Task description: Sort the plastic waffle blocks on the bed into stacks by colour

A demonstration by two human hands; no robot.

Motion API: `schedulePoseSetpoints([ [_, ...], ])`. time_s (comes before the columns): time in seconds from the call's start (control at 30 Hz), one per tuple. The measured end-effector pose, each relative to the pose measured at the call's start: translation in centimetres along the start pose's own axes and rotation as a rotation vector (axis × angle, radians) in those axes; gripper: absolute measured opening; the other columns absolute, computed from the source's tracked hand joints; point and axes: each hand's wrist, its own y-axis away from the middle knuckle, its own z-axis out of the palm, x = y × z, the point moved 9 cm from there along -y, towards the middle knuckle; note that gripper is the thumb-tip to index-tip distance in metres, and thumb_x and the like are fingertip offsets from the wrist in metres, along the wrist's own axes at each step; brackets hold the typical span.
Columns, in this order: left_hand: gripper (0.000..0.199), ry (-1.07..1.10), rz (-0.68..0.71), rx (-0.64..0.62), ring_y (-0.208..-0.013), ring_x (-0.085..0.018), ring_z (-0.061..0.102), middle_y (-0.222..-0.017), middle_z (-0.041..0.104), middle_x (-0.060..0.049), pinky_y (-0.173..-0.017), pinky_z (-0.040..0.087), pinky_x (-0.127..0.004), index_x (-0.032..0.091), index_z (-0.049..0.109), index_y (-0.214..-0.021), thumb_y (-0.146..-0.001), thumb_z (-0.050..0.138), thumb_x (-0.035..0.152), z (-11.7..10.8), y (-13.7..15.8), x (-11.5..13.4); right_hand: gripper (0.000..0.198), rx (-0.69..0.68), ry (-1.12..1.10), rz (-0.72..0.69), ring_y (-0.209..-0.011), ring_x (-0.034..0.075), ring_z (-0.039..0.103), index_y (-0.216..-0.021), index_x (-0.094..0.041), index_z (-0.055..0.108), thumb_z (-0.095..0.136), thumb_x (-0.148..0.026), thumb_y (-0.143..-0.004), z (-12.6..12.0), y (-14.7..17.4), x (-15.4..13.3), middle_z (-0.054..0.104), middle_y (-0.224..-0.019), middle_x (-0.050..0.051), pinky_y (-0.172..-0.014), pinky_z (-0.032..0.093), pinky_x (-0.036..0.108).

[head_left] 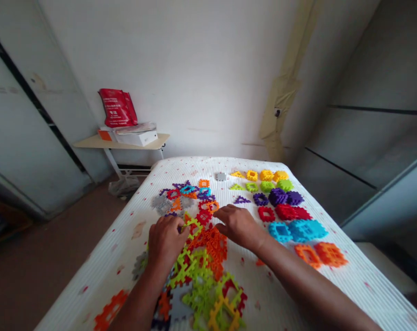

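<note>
My left hand [167,239] is over the left side of a mixed pile of flat, toothed plastic building pieces. Its thumb and forefinger close at the edge of a lime-green building piece [193,226]; the other fingertips are hidden. Across the pile, my right hand [236,225] hovers beside a red piece [204,217], with a gap between thumb and fingers and nothing seen in it. Below both hands lie orange pieces [217,253] and more lime-green pieces [199,285]. A grey square [180,301] shows near the front.
Colour-sorted rows stand on the right of the covered table [125,243]: yellow [266,175], green [266,186], purple [277,196], red [287,212], blue [306,230] and orange stacks [330,254]. A lone grey piece [221,176] lies at the back. A side table [91,141] holds a red bag [117,108].
</note>
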Motion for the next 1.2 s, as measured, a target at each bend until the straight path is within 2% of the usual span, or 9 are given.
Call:
schedulePoseSetpoints([
  [0.13,0.022,0.496,-0.165,-0.035,-0.057,-0.016,0.051,-0.059,0.056,0.002,-0.057,0.037,-0.026,0.02,0.058,-0.062,-0.069,0.059,0.042,1.0,0.2,-1.8,0.02,0.105,-0.115,-0.023,-0.092,0.02,0.06,-0.104,-0.02,0.058,0.054,-0.026,-0.085,-0.9,0.3,-1.3,0.065,-0.099,0.007,-0.077,0.047,0.029],
  [0.3,0.03,0.908,-0.26,-0.11,-0.053,-0.011,0.045,-0.055,0.052,0.004,-0.052,0.034,-0.022,0.017,0.062,-0.063,-0.063,0.068,0.046,1.7,0.8,-1.4,0.049,0.201,-0.206,-0.069,-0.107,0.024,0.054,-0.121,-0.016,0.048,0.063,-0.036,-0.079,-0.9,-0.6,-3.8,0.056,-0.121,0.014,-0.083,0.048,0.035],
  [0.53,0.031,1.096,-0.371,-0.151,-0.044,-0.007,0.031,-0.046,0.038,0.008,-0.043,0.023,-0.02,0.016,0.061,-0.063,-0.058,0.073,0.044,2.9,1.5,-1.4,0.035,0.222,-0.13,-0.097,-0.096,0.024,0.055,-0.113,-0.013,0.051,0.058,-0.025,-0.082,-0.7,-1.8,-5.4,0.059,-0.11,0.013,-0.081,0.049,0.034],
  [0.73,0.03,1.122,-0.372,-0.112,-0.042,-0.008,0.034,-0.043,0.04,0.007,-0.042,0.028,-0.021,0.017,0.063,-0.061,-0.056,0.072,0.045,2.6,1.7,0.0,0.023,0.204,-0.086,-0.123,-0.095,0.024,0.055,-0.106,-0.013,0.052,0.052,-0.025,-0.085,-0.8,-1.9,-5.6,0.06,-0.105,0.014,-0.08,0.049,0.036],
  [0.87,0.031,1.124,-0.375,-0.134,-0.045,-0.01,0.043,-0.047,0.049,0.004,-0.045,0.034,-0.022,0.017,0.065,-0.063,-0.056,0.072,0.046,2.7,1.9,0.6,0.026,0.193,-0.101,-0.134,-0.098,0.024,0.056,-0.108,-0.013,0.054,0.054,-0.022,-0.084,-0.6,-1.8,-5.0,0.061,-0.107,0.014,-0.083,0.048,0.035],
  [0.93,0.035,1.104,-0.377,-0.132,-0.049,-0.012,0.048,-0.052,0.054,0.002,-0.046,0.037,-0.022,0.016,0.067,-0.07,-0.057,0.072,0.048,2.6,1.9,0.2,0.036,0.175,-0.126,-0.131,-0.102,0.022,0.056,-0.114,-0.014,0.053,0.059,-0.021,-0.08,-0.8,-2.1,-3.2,0.061,-0.113,0.012,-0.085,0.047,0.033],
  [1.0,0.039,1.081,-0.375,-0.08,-0.049,-0.012,0.047,-0.054,0.056,0.002,-0.046,0.035,-0.022,0.015,0.068,-0.077,-0.06,0.07,0.051,2.1,1.8,-0.5,0.046,0.136,-0.112,-0.056,-0.108,0.02,0.055,-0.122,-0.018,0.051,0.062,-0.021,-0.077,-1.4,-2.7,0.5,0.059,-0.12,0.009,-0.088,0.046,0.029],
  [1.1,0.042,1.077,-0.4,0.012,-0.044,-0.008,0.039,-0.052,0.054,0.003,-0.042,0.029,-0.021,0.014,0.067,-0.078,-0.062,0.067,0.053,1.2,1.6,-1.8,0.051,-0.001,0.068,0.302,-0.11,0.017,0.055,-0.128,-0.024,0.049,0.062,-0.022,-0.078,-2.1,-3.5,9.8,0.055,-0.127,0.004,-0.092,0.042,0.025],
  [1.2,0.043,1.107,-0.448,0.04,-0.044,-0.007,0.037,-0.054,0.056,0.002,-0.042,0.028,-0.02,0.013,0.066,-0.078,-0.059,0.069,0.052,1.1,1.5,-2.4,0.053,-0.074,0.148,0.462,-0.108,0.024,0.057,-0.127,-0.023,0.052,0.064,-0.019,-0.076,-2.6,-3.8,17.0,0.058,-0.124,0.009,-0.09,0.044,0.031],
])
